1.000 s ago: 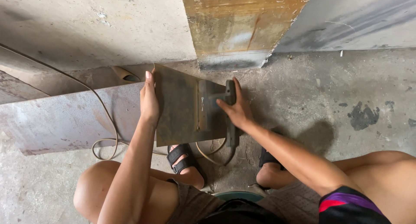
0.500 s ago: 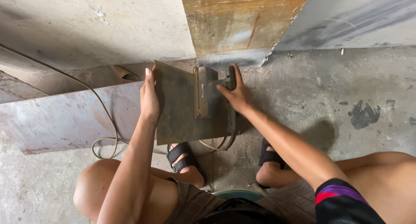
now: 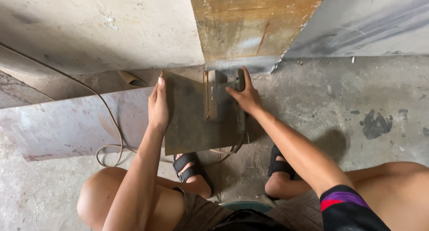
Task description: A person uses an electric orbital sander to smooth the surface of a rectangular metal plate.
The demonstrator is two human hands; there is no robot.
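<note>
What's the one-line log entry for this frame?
left hand: flat on metal plate | right hand: gripping power tool on plate | cord: on floor

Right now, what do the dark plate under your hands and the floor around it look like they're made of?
The dark plate looks like sheet steel, unpainted: flat, thin-edged, dull brown-grey, probably rust or mill scale. The long sheet beside it seems similar metal, greyer with reddish patches. The floor looks like bare concrete: matte grey, rough, stained. The power tool looks like grey metal or plastic; I cannot tell which.
</note>
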